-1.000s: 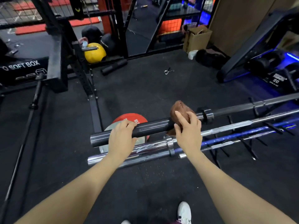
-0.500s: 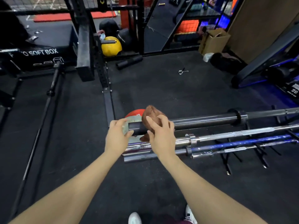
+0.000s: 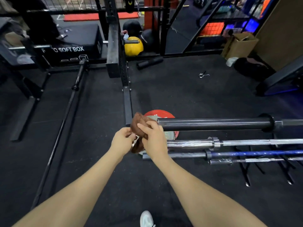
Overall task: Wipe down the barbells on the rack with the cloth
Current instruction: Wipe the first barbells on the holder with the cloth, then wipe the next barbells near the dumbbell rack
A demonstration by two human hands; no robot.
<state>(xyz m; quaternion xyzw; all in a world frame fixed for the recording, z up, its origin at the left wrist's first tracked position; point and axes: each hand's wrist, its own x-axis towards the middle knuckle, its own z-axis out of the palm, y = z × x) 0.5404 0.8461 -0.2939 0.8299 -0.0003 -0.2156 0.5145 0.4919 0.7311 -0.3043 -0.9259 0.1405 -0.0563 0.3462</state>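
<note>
Both of your hands have slid off the end of the black barbell since the earlier frames, taking the cloth with them. That top bar lies across the rack, its sleeve end now bare and just beside the cloth. Below it sit the chrome barbell, the blue barbell and a thin bar, none touched by the cloth now. By my reading, you have one sleeve done and most of the wiping left. Your right hand grips the bunched brown cloth, fingers curled over it; your left hand pinches its hanging part. All four bars run off the right edge, and your hands hide the lower sleeve ends.
</note>
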